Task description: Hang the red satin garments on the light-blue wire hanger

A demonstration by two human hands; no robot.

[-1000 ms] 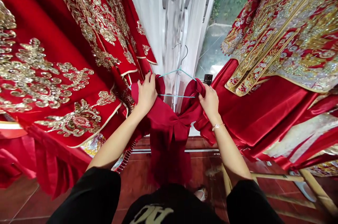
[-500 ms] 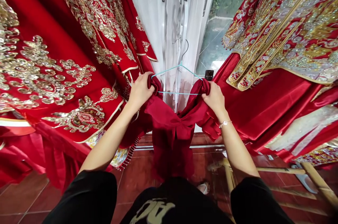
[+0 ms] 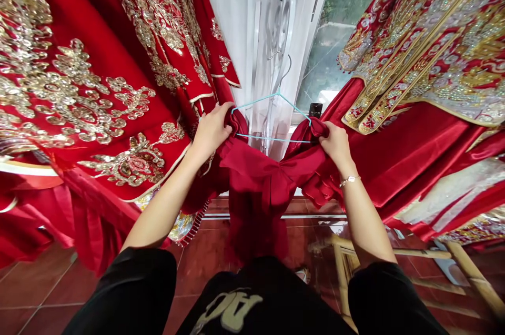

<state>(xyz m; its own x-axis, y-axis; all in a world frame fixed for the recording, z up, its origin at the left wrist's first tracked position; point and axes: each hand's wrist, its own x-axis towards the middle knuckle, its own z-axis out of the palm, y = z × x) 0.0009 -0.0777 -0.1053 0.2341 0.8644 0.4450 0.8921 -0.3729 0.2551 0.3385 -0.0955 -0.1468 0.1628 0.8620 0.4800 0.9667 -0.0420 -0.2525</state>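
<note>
A dark red dress (image 3: 262, 180) hangs in front of me on a thin light-blue wire hanger (image 3: 262, 98) with a bare metal hook. My left hand (image 3: 213, 127) grips the gathered cloth at the dress's left shoulder, by that end of the hanger. At the other shoulder, my right hand (image 3: 335, 144) pinches the cloth near the hanger's right end. Both shoulder parts lie bunched around the hanger's corners. The hook stands up with nothing visible on it, and the skirt drops toward the floor, in shadow.
Red gowns with gold sequins (image 3: 130, 164) hang close at left. An embroidered red jacket (image 3: 426, 46) hangs at right, with a phone (image 3: 315, 110) showing a timer beside its skirt. Behind are a white curtain (image 3: 224, 3) and window (image 3: 343, 19). A wooden frame (image 3: 422, 252) stands lower right.
My right hand has moved outward to the right, drawing the right shoulder cloth along and widening the neckline. My left hand keeps its grip. The view has shifted slightly.
</note>
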